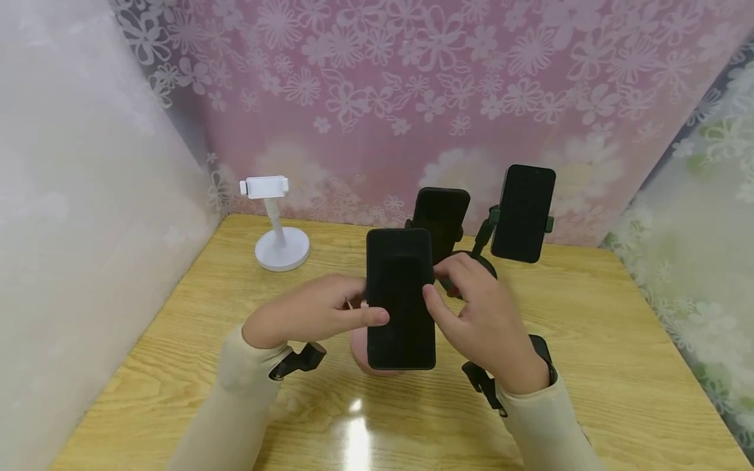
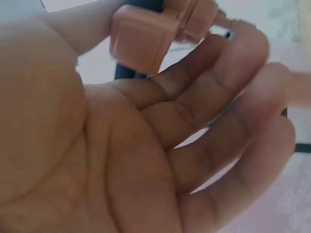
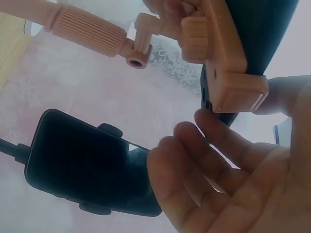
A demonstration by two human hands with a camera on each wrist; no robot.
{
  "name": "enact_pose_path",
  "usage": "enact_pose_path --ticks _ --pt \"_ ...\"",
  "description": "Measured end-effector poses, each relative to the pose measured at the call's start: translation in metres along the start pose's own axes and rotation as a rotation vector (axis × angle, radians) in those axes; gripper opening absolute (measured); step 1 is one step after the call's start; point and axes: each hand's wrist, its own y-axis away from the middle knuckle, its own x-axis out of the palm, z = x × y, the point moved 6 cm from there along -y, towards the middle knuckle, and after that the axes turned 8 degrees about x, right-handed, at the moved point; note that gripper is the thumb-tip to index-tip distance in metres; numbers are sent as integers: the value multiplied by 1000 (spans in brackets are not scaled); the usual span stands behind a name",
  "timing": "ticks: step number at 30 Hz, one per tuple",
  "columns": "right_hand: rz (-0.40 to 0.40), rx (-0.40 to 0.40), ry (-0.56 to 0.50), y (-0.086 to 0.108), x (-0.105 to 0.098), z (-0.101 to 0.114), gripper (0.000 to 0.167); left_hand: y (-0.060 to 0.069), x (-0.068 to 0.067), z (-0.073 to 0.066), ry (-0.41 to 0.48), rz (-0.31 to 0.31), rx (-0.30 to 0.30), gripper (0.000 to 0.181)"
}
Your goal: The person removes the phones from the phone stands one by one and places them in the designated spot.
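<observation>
A black phone (image 1: 400,307) stands upright above a pink round base (image 1: 360,350); a pink clamp (image 3: 228,53) grips it from behind in the right wrist view. My left hand (image 1: 321,307) holds the phone's left side, thumb on the screen, other fingers curled behind. Beside the pink clamp (image 2: 141,39) the left fingers (image 2: 214,107) show bent in the left wrist view. At the right edge, the thumb of my right hand (image 1: 480,320) touches the phone, its other fingers loosely bent; whether its index finger touches is unclear.
A white phone stand (image 1: 281,248) is at the back left. Behind the held phone, another black phone (image 1: 442,219) is in a dark stand, and a third phone (image 1: 524,212) is in a holder to its right. A flowered curtain (image 1: 377,98) hangs behind the wooden table (image 1: 589,314).
</observation>
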Motion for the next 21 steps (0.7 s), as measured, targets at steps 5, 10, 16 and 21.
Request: enact_pose_path --ticks 5,10,16,21 --pt "31 3 17 1 -1 0 11 9 -13 -5 -151 -73 -21 22" --pt "135 24 80 3 2 0 13 13 -15 -10 -126 -72 -16 21" --pt "299 52 121 6 7 0 19 12 -13 -11 -107 -58 -5 21" --pt "452 84 149 11 3 -2 24 10 -11 -11 -130 -50 22 18"
